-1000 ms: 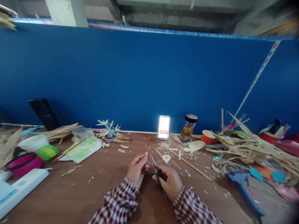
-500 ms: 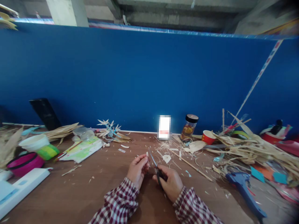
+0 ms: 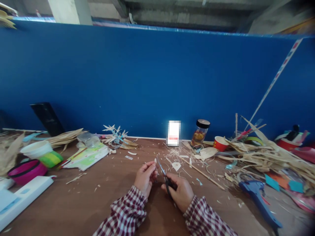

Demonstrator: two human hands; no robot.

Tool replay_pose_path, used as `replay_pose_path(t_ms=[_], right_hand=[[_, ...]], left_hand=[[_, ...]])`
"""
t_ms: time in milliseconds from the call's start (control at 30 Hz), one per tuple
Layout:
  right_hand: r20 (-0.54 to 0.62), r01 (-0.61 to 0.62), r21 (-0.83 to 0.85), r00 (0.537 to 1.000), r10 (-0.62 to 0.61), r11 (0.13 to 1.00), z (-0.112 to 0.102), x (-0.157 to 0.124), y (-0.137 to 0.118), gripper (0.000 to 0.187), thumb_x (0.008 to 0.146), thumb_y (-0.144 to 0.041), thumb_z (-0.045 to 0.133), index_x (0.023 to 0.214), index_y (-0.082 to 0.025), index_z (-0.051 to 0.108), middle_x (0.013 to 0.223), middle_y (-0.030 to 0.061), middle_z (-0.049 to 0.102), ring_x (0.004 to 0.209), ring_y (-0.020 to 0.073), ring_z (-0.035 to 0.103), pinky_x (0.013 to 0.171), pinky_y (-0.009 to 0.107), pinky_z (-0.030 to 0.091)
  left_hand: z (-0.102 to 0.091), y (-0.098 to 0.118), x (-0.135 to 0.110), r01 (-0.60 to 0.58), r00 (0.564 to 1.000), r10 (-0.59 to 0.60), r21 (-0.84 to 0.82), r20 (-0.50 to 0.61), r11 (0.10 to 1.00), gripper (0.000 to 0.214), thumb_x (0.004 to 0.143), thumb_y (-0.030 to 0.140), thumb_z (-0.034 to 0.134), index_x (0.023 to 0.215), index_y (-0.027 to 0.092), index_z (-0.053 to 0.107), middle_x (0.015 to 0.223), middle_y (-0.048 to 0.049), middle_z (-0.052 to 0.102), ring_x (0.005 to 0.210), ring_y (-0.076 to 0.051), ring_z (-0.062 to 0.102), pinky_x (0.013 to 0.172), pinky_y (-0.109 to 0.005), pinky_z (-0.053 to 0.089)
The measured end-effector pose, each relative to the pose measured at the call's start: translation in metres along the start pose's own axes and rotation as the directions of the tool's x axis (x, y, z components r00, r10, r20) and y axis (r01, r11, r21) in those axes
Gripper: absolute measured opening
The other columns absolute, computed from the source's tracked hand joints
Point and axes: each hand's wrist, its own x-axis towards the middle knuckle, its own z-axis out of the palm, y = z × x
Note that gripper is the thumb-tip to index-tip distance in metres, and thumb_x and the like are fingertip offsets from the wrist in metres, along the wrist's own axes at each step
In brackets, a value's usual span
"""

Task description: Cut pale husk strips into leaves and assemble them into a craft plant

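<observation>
Between the thumb and fingers of my left hand (image 3: 146, 176) is a small pale piece (image 3: 155, 161), its tip poking out at the top. My right hand (image 3: 180, 191) grips black-handled scissors (image 3: 170, 185), with the metal blades pointing up and away, close beside the pale piece. Whether the blades touch it I cannot tell. Beyond the hands, thin pale shavings (image 3: 175, 152) and a white scrap (image 3: 176, 166) lie on the brown table (image 3: 118, 203). A thin stick (image 3: 201, 175) slants across the table to the right of the scissors.
At the right are a blue glue gun (image 3: 261, 203), a heap of dried husks (image 3: 261, 157) and a red cup (image 3: 220, 143). A lidded jar (image 3: 199, 133) stands by the blue partition (image 3: 147, 78). Leftward are a white power strip (image 3: 24, 200), a magenta bowl (image 3: 27, 172) and a painted sheet (image 3: 86, 157).
Both hands keep almost the same pose, with the scissors still beside the pale piece. The whole view has shifted very slightly.
</observation>
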Motion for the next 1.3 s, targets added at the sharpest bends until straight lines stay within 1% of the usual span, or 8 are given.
replay_pose_path(t_ms=[133, 300, 533, 700, 900, 1100, 1300], right_hand=[[0.004, 0.008, -0.011, 1.000, -0.008, 1.000, 0.0017, -0.0001, 0.0015, 0.021, 0.071, -0.032, 0.057, 0.090, -0.023, 0.062, 0.068, -0.0019, 0.063, 0.062, 0.0150, 0.056, 0.058, 0.022, 0.043], [0.028, 0.009, -0.045, 1.000, -0.007, 0.999, 0.0011, -0.0017, 0.0013, 0.017, 0.072, -0.034, 0.057, 0.085, -0.024, 0.062, 0.069, -0.0027, 0.063, 0.063, 0.0149, 0.056, 0.060, 0.022, 0.043], [0.025, 0.012, -0.017, 1.000, -0.011, 1.000, 0.0009, -0.0014, 0.0028, 0.021, 0.073, -0.033, 0.057, 0.092, -0.026, 0.061, 0.073, -0.0035, 0.064, 0.068, 0.0153, 0.058, 0.062, 0.022, 0.043], [0.027, 0.009, -0.022, 1.000, -0.009, 1.000, 0.0021, -0.0004, 0.0042, 0.020, 0.073, -0.034, 0.056, 0.090, -0.025, 0.061, 0.070, -0.0031, 0.063, 0.065, 0.0154, 0.057, 0.061, 0.022, 0.043], [0.033, 0.007, -0.013, 0.999, -0.007, 1.000, 0.0001, -0.0002, 0.0022, 0.021, 0.073, -0.034, 0.056, 0.091, -0.025, 0.062, 0.070, -0.0027, 0.063, 0.065, 0.0157, 0.057, 0.061, 0.022, 0.043], [0.027, 0.011, -0.013, 1.000, -0.011, 1.000, -0.0007, 0.0004, 0.0020, 0.022, 0.072, -0.033, 0.057, 0.092, -0.025, 0.062, 0.069, -0.0031, 0.063, 0.065, 0.0150, 0.057, 0.060, 0.022, 0.042], [0.043, 0.019, -0.043, 0.999, -0.018, 0.999, 0.0014, 0.0004, 0.0051, 0.022, 0.075, -0.031, 0.052, 0.093, -0.024, 0.062, 0.066, -0.0031, 0.060, 0.062, 0.0146, 0.055, 0.058, 0.021, 0.042]], left_hand=[[0.0006, 0.0005, -0.0007, 0.005, 1.000, -0.005, -0.008, -0.019, 1.000, 0.014, 0.064, 0.015, 0.068, 0.076, 0.014, 0.061, 0.062, 0.0013, 0.062, 0.044, -0.004, 0.052, 0.039, -0.012, 0.042], [0.0015, 0.0006, -0.0003, -0.001, 1.000, 0.001, -0.019, -0.008, 1.000, 0.018, 0.062, 0.016, 0.069, 0.078, 0.013, 0.061, 0.062, 0.0014, 0.061, 0.043, -0.003, 0.051, 0.039, -0.011, 0.042], [0.0007, 0.0010, -0.0014, -0.003, 1.000, 0.003, -0.026, 0.003, 1.000, 0.018, 0.062, 0.015, 0.070, 0.077, 0.013, 0.061, 0.061, 0.0020, 0.060, 0.043, -0.003, 0.051, 0.039, -0.011, 0.041], [0.0014, 0.0015, -0.0022, 0.002, 1.000, -0.002, -0.020, 0.000, 1.000, 0.018, 0.063, 0.015, 0.069, 0.078, 0.013, 0.060, 0.060, 0.0023, 0.059, 0.042, -0.003, 0.050, 0.038, -0.011, 0.040], [0.0027, 0.0023, -0.0018, -0.001, 1.000, 0.002, -0.033, 0.018, 0.999, 0.020, 0.062, 0.016, 0.069, 0.080, 0.014, 0.060, 0.059, 0.0025, 0.060, 0.041, -0.002, 0.049, 0.037, -0.011, 0.039], [0.0031, 0.0023, -0.0015, 0.006, 1.000, -0.006, -0.020, 0.000, 1.000, 0.020, 0.063, 0.015, 0.069, 0.080, 0.013, 0.060, 0.059, 0.0018, 0.060, 0.040, -0.002, 0.048, 0.037, -0.011, 0.039], [0.0016, 0.0012, -0.0007, 0.002, 1.000, -0.002, -0.007, 0.022, 1.000, 0.019, 0.063, 0.017, 0.068, 0.080, 0.013, 0.060, 0.059, 0.0013, 0.060, 0.040, -0.002, 0.047, 0.036, -0.011, 0.038]])
